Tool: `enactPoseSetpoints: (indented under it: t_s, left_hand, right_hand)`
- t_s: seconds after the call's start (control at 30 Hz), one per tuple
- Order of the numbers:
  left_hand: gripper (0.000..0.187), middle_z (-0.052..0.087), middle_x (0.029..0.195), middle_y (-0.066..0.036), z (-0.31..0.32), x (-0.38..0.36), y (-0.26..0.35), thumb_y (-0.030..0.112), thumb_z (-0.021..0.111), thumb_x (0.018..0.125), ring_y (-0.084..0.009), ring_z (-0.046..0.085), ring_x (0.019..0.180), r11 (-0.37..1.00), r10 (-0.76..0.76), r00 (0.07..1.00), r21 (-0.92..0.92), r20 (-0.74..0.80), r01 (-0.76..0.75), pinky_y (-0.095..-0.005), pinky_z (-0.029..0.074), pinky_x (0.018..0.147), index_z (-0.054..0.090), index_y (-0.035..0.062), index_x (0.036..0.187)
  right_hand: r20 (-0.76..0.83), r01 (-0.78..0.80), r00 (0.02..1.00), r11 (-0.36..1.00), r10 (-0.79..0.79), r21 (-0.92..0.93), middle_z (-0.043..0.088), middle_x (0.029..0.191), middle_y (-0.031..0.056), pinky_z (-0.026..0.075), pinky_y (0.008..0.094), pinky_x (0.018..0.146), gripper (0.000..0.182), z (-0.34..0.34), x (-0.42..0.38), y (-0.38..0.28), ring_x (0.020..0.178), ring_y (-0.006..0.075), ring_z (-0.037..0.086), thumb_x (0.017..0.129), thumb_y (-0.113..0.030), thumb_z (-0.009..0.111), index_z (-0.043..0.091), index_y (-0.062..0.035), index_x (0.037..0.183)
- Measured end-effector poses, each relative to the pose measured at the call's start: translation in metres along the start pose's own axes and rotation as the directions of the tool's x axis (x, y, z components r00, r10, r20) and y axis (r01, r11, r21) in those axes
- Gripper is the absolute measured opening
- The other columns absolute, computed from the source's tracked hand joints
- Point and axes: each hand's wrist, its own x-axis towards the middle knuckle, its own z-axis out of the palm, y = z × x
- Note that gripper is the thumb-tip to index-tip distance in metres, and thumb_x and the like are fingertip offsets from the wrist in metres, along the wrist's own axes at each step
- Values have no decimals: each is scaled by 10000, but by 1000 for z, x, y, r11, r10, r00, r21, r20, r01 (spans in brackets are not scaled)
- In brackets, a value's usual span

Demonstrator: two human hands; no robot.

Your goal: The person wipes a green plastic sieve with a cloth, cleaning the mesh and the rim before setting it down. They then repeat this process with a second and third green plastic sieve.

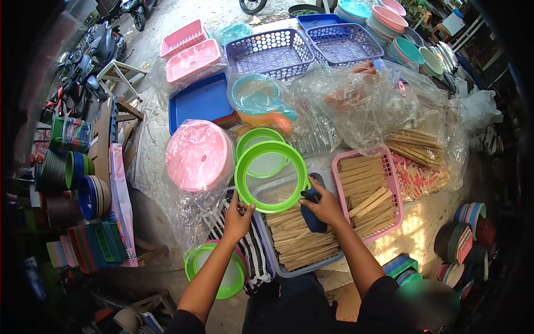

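Observation:
A bright green round sieve [301, 167] with a pale see-through mesh is held up in front of me, above a grey basket. My left hand [238, 220] grips its lower left rim, the thumb apart from the fingers. My right hand [324, 206] is at the lower right rim, closed on a dark blue cloth [313, 220] that hangs below the palm. Behind the held sieve is another green sieve [261, 133], partly covered by it. The grey basket [286, 273] beneath holds many thin wooden sticks [297, 239].
A pink basket [397, 209] of sticks stands right, a plastic-wrapped pink stack [197, 156] left. Another green sieve [192, 273] lies lower left beside striped cloth [253, 250]. Purple baskets [270, 53], a blue tray [197, 103] and clear plastic sheeting [322, 94] lie farther back.

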Motion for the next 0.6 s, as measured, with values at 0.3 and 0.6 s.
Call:
enactPoseSetpoints:
  t_s: [0.3, 0.6]
  left_hand:
    - [769, 647, 876, -128, 32, 128, -24, 160, 694, 870, -244, 639, 835, 994, -69, 997, 82, -34, 71, -363, 498, 816, 302, 48, 1523]
    - [917, 667, 980, -143, 54, 152, -65, 156, 696, 872, -288, 657, 918, 974, -100, 986, 191, -135, 125, -377, 494, 880, 115, 85, 1577]
  right_hand:
    - [108, -122, 975, 873, 195, -472, 672, 1147, 173, 513, 467, 844, 746, 18, 127, 30, 1045, 366, 645, 838, -382, 744, 408, -250, 1491]
    - [222, -61, 937, 750, 271, -659, 671, 1141, 177, 505, 498, 864, 746, 49, 164, 51, 1057, 345, 649, 864, -371, 714, 376, -213, 1509]
